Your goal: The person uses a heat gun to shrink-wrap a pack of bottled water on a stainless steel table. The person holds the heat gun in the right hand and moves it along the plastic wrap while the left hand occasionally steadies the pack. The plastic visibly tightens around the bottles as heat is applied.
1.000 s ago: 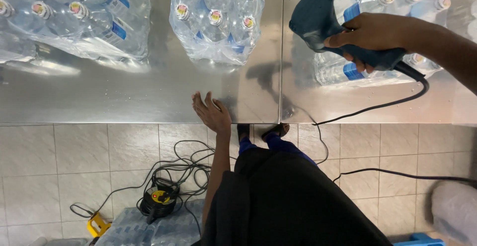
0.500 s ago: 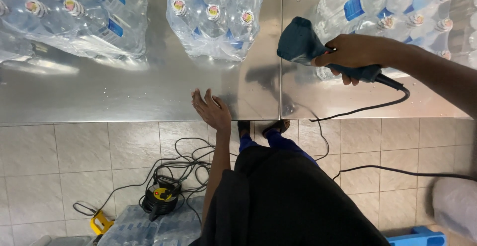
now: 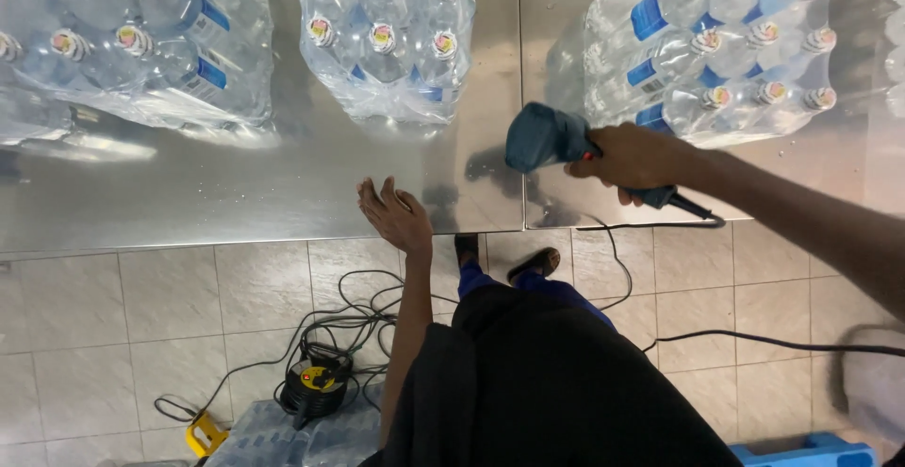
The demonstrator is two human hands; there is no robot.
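Steel tabletop (image 3: 236, 184), shiny and scuffed, fills the upper half of the view, seen from above a standing person. Three shrink-wrapped packs of water bottles sit on it: one at the left (image 3: 141, 43), one in the middle (image 3: 386, 33), one at the right (image 3: 716, 52).

The right hand (image 3: 636, 161) is closed firmly round the grip of a blue corded heat gun (image 3: 556, 142), held level just above the table, its nose pointing left toward the gap between the middle and right packs. The arm reaches in from the right, elbow out, and the cord (image 3: 698, 211) trails off the table edge.

The left hand (image 3: 396, 214) holds nothing; it lies flat, fingers loosely spread, on the table's near edge.

This looks like a pass between packs, with the gun not yet aimed at wrap. Turning it onto a pack would call for a steady wrist.

Below, a tiled floor (image 3: 113, 316) carries a cable reel (image 3: 316, 377).
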